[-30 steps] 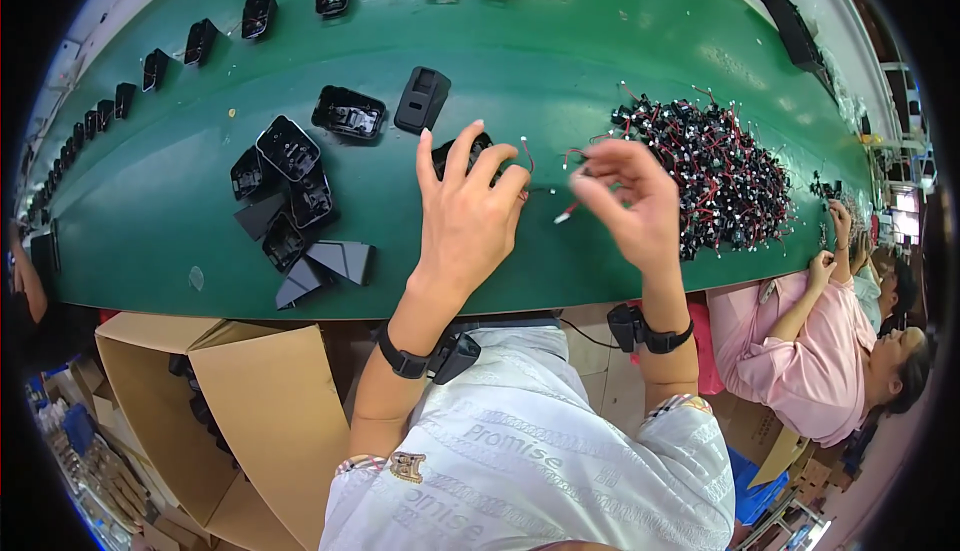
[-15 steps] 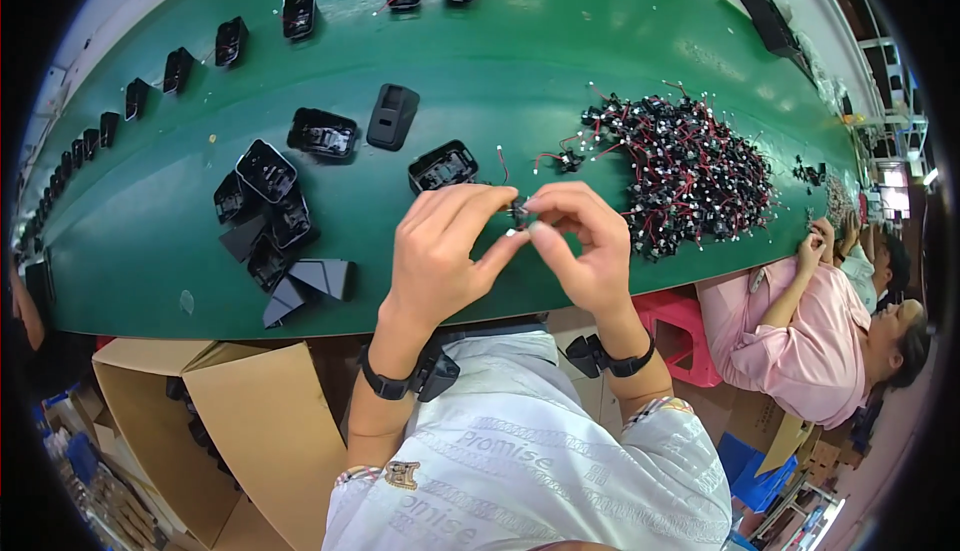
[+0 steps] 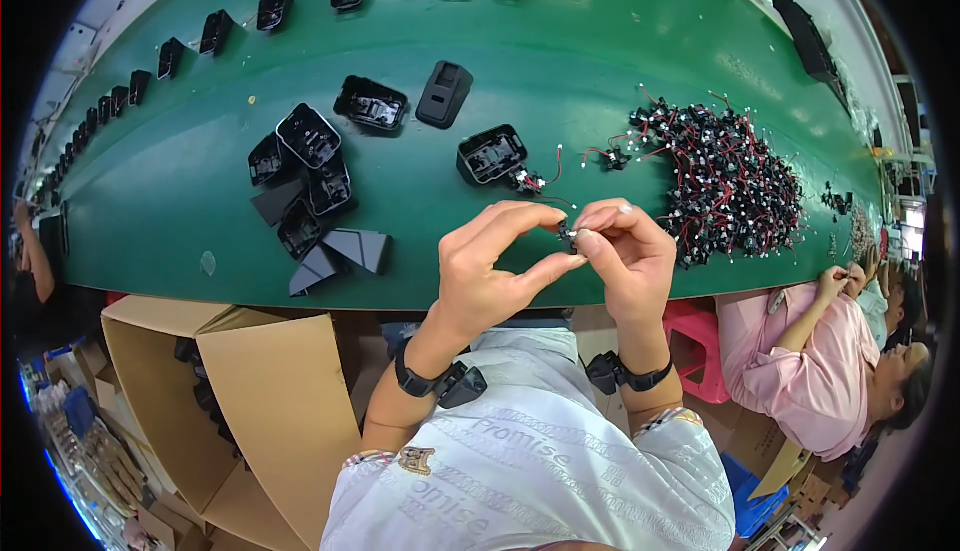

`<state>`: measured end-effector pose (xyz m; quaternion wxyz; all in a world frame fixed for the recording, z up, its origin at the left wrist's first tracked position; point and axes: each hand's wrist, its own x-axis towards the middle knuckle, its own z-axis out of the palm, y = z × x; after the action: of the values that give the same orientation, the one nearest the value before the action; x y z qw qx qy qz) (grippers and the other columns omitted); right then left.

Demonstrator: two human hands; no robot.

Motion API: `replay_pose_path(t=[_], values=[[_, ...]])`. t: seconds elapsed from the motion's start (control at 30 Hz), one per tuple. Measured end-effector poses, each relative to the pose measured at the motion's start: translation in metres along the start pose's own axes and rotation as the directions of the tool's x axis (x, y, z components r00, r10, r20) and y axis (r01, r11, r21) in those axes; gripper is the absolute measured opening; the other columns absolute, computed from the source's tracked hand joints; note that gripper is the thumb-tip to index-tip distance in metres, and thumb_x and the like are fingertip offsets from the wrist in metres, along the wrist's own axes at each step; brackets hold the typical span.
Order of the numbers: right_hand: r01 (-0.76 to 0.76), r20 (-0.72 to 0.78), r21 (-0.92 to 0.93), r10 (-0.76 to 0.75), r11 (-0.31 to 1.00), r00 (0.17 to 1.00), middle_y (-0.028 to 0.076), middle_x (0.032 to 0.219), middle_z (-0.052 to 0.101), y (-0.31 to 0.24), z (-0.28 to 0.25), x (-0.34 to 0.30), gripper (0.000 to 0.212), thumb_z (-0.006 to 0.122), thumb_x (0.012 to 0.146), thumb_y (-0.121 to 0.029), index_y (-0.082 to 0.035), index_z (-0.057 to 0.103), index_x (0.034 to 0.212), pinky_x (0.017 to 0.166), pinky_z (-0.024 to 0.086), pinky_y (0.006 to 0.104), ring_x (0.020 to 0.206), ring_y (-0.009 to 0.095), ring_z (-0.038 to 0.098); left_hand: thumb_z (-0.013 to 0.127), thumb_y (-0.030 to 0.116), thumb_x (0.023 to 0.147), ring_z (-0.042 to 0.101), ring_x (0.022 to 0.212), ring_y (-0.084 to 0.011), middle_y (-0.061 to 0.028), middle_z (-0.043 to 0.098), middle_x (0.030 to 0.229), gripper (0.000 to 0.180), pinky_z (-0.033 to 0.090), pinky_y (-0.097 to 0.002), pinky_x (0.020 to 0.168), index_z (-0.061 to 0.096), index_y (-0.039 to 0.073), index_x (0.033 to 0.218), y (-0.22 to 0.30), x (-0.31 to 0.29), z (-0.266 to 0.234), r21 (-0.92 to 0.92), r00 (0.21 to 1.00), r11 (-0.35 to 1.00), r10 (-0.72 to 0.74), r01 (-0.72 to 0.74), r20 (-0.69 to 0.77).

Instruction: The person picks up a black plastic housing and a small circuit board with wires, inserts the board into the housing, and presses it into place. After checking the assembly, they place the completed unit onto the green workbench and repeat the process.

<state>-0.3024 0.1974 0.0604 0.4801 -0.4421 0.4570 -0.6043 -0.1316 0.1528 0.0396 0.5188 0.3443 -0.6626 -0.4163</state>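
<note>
Close to the table's near edge, my left hand (image 3: 505, 261) and my right hand (image 3: 632, 263) meet at the fingertips. Both pinch a small black part (image 3: 567, 235), mostly hidden by the fingers. Just beyond them lies an open black plastic housing (image 3: 492, 154), its hollow side up. A small black wired connector part (image 3: 528, 182) with red leads touches or nearly touches its near right corner. To the right of my hands spreads a large heap of similar black wired parts (image 3: 730, 186), with one loose wired part (image 3: 613, 159) at its left.
Left of my hands are a stack of black housings (image 3: 310, 136), another open housing (image 3: 371, 103) and a black cover (image 3: 444, 94). A row of housings (image 3: 273, 7) curves along the far side. Below the edge stands a cardboard box (image 3: 270, 421). A co-worker in pink (image 3: 790, 371) sits at right.
The view has shifted, so the table's things appear farther right. My hands have drawn back from the open housing, uncovering the wired part beside it. Both still pinch the small black part.
</note>
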Motion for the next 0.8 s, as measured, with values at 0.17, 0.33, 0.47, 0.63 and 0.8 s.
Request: replay_pose_path(t=[0.17,0.33,0.47,0.63,0.8], values=[[0.056,0.135,-0.1,-0.042,0.993,0.99,0.017,0.104,0.065,-0.001,-0.009,-0.002,0.009,0.07,0.086,0.013,0.009,0.067,0.093,0.083,0.058,0.0296,0.095,0.019,0.067,0.095,0.014,0.067,0.073,0.088,-0.0231,-0.0123,0.076,0.097,0.044,0.059,-0.033,0.079,0.074,-0.001,0.103,-0.006,0.003,-0.013,-0.007,0.988,0.992,0.129,-0.129,0.086],[0.204,0.052,-0.27,-0.197,0.941,0.979,0.016,0.107,0.066,-0.002,-0.012,0.005,0.007,0.073,0.088,0.006,0.005,0.07,0.094,0.079,0.055,0.0264,0.092,0.017,0.066,0.095,0.024,0.067,0.065,0.115,-0.0321,-0.0157,0.068,0.123,0.07,0.053,-0.0422,0.097,0.066,0.001,0.125,-0.002,0.015,-0.021,0.233,0.979,0.951,0.205,-0.201,0.008],[0.298,0.082,-0.322,-0.287,0.899,0.954,0.016,0.109,0.067,0.001,-0.013,0.01,0.012,0.072,0.087,0.009,0.004,0.071,0.098,0.074,0.056,0.0238,0.093,0.016,0.067,0.089,0.011,0.069,0.062,0.111,-0.0396,-0.0162,0.064,0.124,0.065,0.046,-0.0464,0.103,0.062,0.003,0.128,-0.018,0.017,-0.024,0.666,0.999,0.745,-0.025,0.041,-0.034],[0.364,0.115,-0.353,-0.346,0.862,0.931,0.016,0.107,0.068,0.006,-0.011,0.014,0.015,0.072,0.085,0.012,0.004,0.071,0.098,0.076,0.057,0.0259,0.091,0.018,0.068,0.081,0.005,0.077,0.064,0.11,-0.0336,-0.0164,0.061,0.127,0.043,0.053,-0.0409,0.094,0.065,0.004,0.117,-0.033,0.021,-0.032,0.522,0.996,0.849,-0.081,0.081,-0.024],[0.434,0.199,-0.503,-0.388,0.747,0.9,0.017,0.1,0.071,-0.001,-0.009,0.014,0.015,0.073,0.082,0.012,0.004,0.07,0.095,0.075,0.058,0.0285,0.088,0.021,0.071,0.065,-0.006,0.077,0.064,0.102,-0.0227,-0.0125,0.056,0.118,0.038,0.056,-0.0337,0.081,0.063,0.002,0.115,-0.014,0.014,-0.046,0.063,0.981,0.979,-0.19,0.192,-0.034]])
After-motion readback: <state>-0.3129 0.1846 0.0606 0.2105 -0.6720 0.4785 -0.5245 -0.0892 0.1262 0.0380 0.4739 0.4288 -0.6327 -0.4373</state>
